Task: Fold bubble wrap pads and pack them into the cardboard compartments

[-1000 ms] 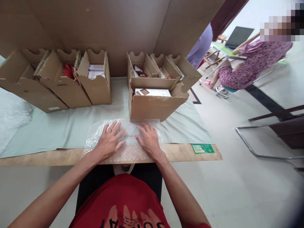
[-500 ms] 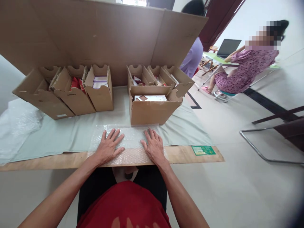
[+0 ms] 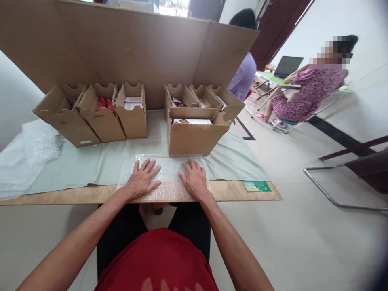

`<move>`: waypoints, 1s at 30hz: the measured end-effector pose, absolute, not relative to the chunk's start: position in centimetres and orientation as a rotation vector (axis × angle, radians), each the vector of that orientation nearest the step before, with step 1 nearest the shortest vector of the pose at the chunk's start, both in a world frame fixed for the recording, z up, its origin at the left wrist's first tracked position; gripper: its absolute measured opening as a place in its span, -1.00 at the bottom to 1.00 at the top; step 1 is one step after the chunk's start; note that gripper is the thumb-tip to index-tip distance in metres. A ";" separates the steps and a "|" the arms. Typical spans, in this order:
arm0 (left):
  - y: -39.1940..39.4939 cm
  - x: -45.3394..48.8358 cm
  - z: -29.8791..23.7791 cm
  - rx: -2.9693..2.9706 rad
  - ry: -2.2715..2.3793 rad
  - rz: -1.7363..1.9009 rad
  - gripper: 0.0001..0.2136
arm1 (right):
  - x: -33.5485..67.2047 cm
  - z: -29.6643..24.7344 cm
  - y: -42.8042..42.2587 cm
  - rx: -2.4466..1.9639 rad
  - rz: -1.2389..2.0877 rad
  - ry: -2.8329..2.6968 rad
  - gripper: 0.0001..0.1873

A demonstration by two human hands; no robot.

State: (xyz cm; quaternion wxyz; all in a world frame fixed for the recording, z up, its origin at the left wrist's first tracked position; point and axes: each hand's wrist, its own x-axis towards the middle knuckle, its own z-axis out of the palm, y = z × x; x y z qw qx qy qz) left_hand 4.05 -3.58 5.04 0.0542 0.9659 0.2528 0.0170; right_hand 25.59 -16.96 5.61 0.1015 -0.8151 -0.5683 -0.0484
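A clear sheet of bubble wrap [image 3: 169, 173] lies flat at the table's front edge, partly over the pale green cloth and partly over bare wood. My left hand [image 3: 142, 178] rests palm down on its left part, fingers spread. On its right part lies my right hand [image 3: 193, 178], also palm down, the fingers loosely stretched out. Neither hand grips anything. Just beyond the sheet stands a cardboard box [image 3: 197, 139] with a white carton [image 3: 194, 121] showing in its top.
Three open cardboard boxes [image 3: 135, 121] stand at the back left, some holding red packets. More boxes [image 3: 178, 91] stand at the back right before a tall cardboard panel [image 3: 130, 48]. Bubble wrap [image 3: 41, 141] is heaped at the left. Two people sit beyond; a chair [image 3: 370, 173] is at right.
The whole view has shifted slightly, so the table and boxes appear a little higher or sideways. Both hands stay flat on the bubble wrap.
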 end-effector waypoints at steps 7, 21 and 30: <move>-3.5 3.9 5.0 2.939 0.767 0.026 -0.39 | 28.1 4.4 -16.5 -2.395 -0.160 -1.689 -0.49; -6.0 -1.1 6.1 2.906 0.645 0.142 -0.29 | 29.9 5.0 -29.2 -2.078 -0.067 -1.892 -0.27; -7.5 -5.3 3.6 3.018 0.644 0.291 -0.47 | 29.5 3.6 -28.7 -2.199 -0.130 -1.897 -0.44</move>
